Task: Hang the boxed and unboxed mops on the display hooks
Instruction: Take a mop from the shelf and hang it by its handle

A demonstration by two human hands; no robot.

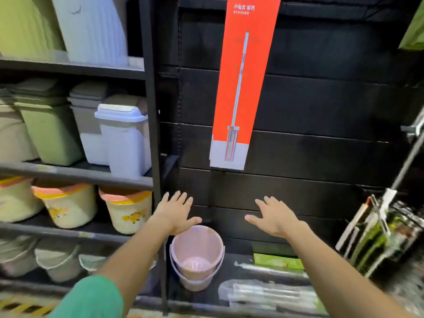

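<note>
Between hangs: left hand (175, 212) and right hand (274, 218) both spread flat, empty, low before the black display panel (321, 106). Red boxed mop (243, 88) already hanging at panel's upper middle. Next, probably: reaching down to wrapped mops (270, 292) along bottom shelf's front edge, gripping one

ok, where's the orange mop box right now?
Head view, upper centre: the orange mop box hangs against the black panel wall, above the pink buckets.
</note>
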